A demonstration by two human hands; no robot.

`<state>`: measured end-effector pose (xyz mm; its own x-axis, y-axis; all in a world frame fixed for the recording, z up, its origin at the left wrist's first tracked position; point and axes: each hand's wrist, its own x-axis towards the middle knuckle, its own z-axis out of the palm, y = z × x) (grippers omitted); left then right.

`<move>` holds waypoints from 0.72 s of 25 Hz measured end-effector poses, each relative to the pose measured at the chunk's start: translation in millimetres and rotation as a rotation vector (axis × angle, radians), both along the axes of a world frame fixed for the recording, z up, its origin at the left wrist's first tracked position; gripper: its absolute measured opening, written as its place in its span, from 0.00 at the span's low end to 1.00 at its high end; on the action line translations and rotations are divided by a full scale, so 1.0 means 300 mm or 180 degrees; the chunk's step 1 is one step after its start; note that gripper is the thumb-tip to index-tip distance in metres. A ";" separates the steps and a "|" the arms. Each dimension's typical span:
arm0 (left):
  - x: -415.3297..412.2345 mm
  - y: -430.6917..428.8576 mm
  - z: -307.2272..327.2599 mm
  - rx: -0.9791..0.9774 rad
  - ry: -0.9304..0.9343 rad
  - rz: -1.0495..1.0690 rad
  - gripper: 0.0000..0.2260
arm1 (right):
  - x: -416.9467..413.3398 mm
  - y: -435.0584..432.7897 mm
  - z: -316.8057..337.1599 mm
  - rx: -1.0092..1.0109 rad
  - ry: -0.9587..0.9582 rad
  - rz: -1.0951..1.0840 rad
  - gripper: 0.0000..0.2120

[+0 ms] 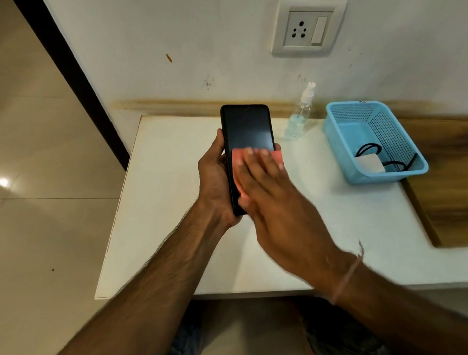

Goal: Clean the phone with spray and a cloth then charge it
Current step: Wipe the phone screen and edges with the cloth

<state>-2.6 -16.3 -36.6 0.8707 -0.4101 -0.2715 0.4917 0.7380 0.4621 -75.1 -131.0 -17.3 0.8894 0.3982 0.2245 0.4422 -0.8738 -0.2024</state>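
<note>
My left hand (213, 179) grips a black phone (246, 127) by its edges, screen up, above the white table (173, 211). A small pink cloth (236, 155) lies across the lower half of the screen. My right hand (265, 185) presses flat on the cloth with straight fingers and looks blurred. A clear spray bottle (301, 112) with a white nozzle stands upright by the wall, just right of the phone. A white charger with a black cable (371, 162) lies in a blue basket (337, 133).
A wall socket with a switch (308, 27) sits on the wall above the bottle. A wooden panel (462, 184) borders the table on the right. The tiled floor lies to the left, past the table's edge.
</note>
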 end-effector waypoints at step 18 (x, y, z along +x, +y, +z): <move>-0.005 -0.002 -0.006 -0.0169 0.0063 0.0050 0.24 | 0.320 0.098 0.125 -0.0043 -0.0226 -0.0203 0.24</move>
<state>-4.2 -16.9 -38.4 0.8718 -0.4108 -0.2668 0.4885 0.7690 0.4123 21.0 -101.6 20.3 0.8951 0.3447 0.2829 0.3985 -0.9030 -0.1605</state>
